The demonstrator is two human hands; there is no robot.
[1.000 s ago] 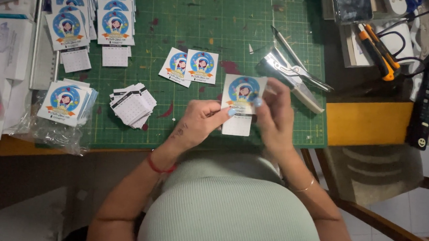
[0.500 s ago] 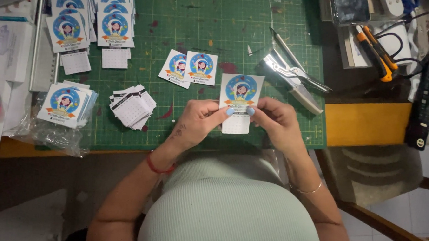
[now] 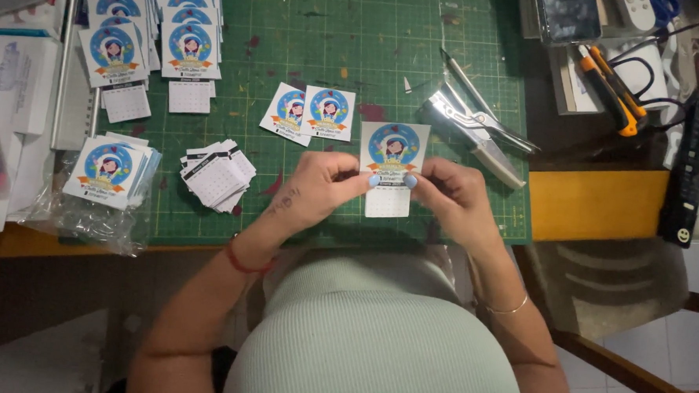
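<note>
Since the earlier frames the card (image 3: 393, 150) has come a little lower and closer to the body, and both hands have drawn in along its lower edge.

Head view: the left hand (image 3: 318, 186) and the right hand (image 3: 450, 195) each pinch the card between thumb and fingers, so each grip is closed on it, with the 2 thumbs nearly meeting at the seam where a small white calendar pad (image 3: 387, 202) hangs below the round blue picture. The card is held just above the green cutting mat (image 3: 324, 62), near the mat's front edge. To the left lies a loose pile of calendar pads (image 3: 215, 175), and 2 finished cards (image 3: 310, 111) rest beyond it. A metal stapler (image 3: 470, 131) sits just right of the held card. Further left, a bagged stack of cards (image 3: 107, 174) overlaps the desk (image 3: 597, 203) edge.
</note>
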